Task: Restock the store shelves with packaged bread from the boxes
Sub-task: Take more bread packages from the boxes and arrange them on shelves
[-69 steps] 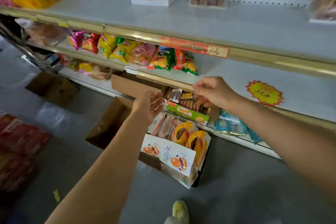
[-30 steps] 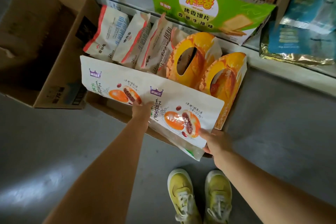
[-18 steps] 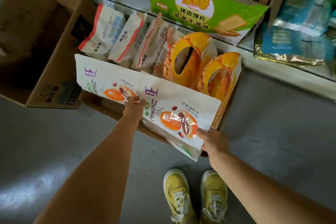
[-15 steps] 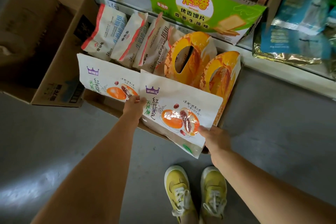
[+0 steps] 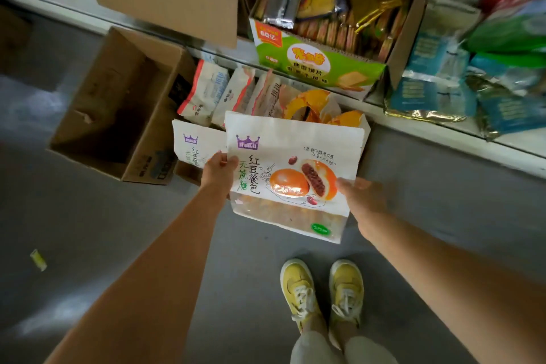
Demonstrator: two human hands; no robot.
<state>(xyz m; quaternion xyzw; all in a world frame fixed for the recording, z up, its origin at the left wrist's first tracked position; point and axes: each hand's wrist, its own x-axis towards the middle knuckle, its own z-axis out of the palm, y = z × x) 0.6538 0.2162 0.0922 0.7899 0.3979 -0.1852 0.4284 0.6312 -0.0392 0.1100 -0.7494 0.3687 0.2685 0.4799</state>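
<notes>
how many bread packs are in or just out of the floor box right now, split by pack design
White red bean bun packs with a purple crown: 2, one held by the left hand and right hand at, one behind it
White packs with red edges: 3
Orange ring-window packs: 2
Total: 7 visible
</notes>
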